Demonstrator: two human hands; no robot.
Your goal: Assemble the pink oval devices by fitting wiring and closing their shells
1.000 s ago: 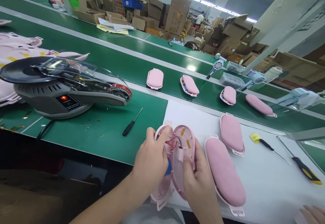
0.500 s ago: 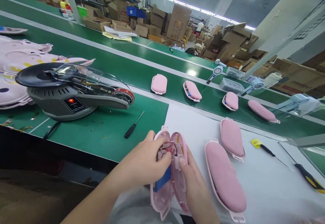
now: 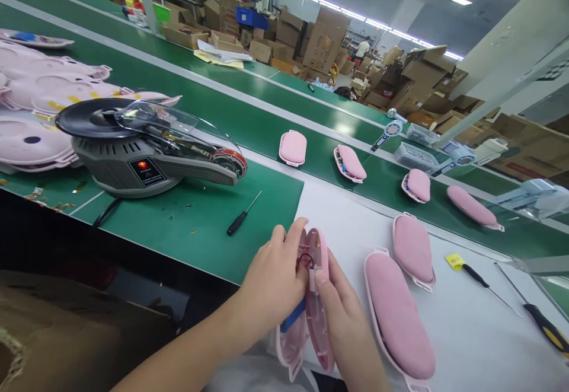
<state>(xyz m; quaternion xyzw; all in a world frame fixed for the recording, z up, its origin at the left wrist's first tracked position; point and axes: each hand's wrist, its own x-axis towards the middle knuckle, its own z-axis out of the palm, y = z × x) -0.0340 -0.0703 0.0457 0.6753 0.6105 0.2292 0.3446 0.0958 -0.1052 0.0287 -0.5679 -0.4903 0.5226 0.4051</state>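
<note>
Between my hands is an opened pink plastic case (image 3: 319,327), its two shells parted like a book. Red and dark wires and part of a blue block (image 3: 292,316) show inside it. My left hand (image 3: 278,270) closes over the left shell, with the thumb reaching in by the wires and the fingers at its top edge. The right shell is gripped by my right hand (image 3: 344,306), thumb on the inner side and fingers behind. Just to the right lie two pink padded cases (image 3: 400,315) on the white sheet.
Left on the green bench stands a grey tape dispenser (image 3: 146,155), with a small black screwdriver (image 3: 237,223) near it. Pink shells (image 3: 35,137) are piled at far left. Several pink cases (image 3: 293,147) line the belt. Two more screwdrivers (image 3: 475,274) lie right.
My left hand has shifted over the left shell, its fingers now at the top edge. The two shells stand closer together. The whole view has moved slightly.
</note>
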